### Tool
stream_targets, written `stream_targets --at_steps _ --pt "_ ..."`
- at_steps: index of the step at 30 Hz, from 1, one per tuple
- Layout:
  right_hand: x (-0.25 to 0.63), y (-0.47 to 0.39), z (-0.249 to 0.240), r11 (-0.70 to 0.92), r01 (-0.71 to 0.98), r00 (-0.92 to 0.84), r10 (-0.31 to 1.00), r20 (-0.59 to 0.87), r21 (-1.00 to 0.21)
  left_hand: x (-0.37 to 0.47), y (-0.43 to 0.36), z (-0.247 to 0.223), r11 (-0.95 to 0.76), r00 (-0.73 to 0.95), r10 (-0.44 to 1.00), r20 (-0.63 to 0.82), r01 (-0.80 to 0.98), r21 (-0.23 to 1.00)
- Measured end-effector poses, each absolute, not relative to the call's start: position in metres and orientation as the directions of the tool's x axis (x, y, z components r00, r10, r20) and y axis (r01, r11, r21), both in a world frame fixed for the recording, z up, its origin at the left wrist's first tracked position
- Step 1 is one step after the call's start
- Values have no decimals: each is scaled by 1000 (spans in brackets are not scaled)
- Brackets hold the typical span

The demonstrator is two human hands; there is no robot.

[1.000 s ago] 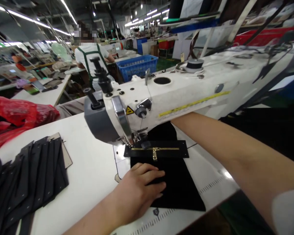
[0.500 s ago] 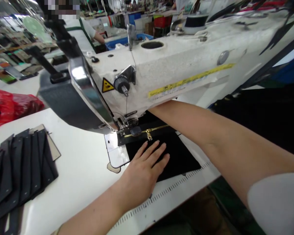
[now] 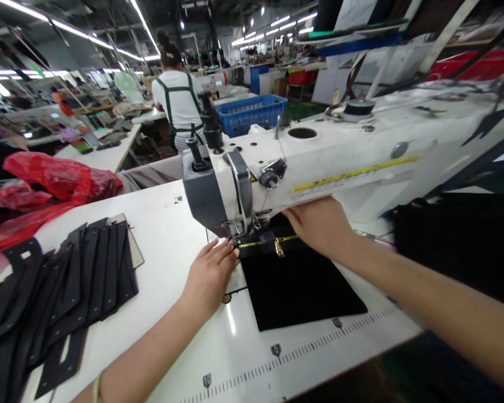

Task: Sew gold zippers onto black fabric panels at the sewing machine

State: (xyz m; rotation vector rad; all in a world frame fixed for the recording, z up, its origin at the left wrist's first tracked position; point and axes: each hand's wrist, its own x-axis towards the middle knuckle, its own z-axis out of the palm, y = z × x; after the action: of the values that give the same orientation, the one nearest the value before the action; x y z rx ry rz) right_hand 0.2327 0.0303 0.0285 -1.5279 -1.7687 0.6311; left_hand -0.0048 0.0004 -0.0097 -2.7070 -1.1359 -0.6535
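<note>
A black fabric piece (image 3: 302, 291) lies flat on the bed of a white sewing machine (image 3: 344, 162). A gold-toothed zipper (image 3: 252, 244) with a gold pull (image 3: 279, 247) runs across its upper part. My left hand (image 3: 212, 271) is palm down at the left end of the zipper strip, fingers stretched out beside the presser foot (image 3: 246, 229). Beneath the machine arm, my right hand (image 3: 319, 224) is closed at the fabric's far edge; its fingertips are partly hidden.
Black strips with holes (image 3: 96, 268) are piled on the left of the white table (image 3: 168, 313). Behind them is a red plastic bag (image 3: 63, 179). A blue basket (image 3: 252, 115) and a person (image 3: 178, 101) are beyond the machine. Dark fabric (image 3: 457, 240) lies at right.
My left hand has moved off the fabric's middle, up and left to the zipper strip's end. My right hand has come partly into sight from under the machine arm. The camera view has tilted upward.
</note>
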Motion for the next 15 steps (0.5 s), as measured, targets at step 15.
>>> stream_targets --at_steps 15 --pt "193 -6 2 676 732 -588 694 415 -92 -2 8 -7 -639 508 708 490 757 138"
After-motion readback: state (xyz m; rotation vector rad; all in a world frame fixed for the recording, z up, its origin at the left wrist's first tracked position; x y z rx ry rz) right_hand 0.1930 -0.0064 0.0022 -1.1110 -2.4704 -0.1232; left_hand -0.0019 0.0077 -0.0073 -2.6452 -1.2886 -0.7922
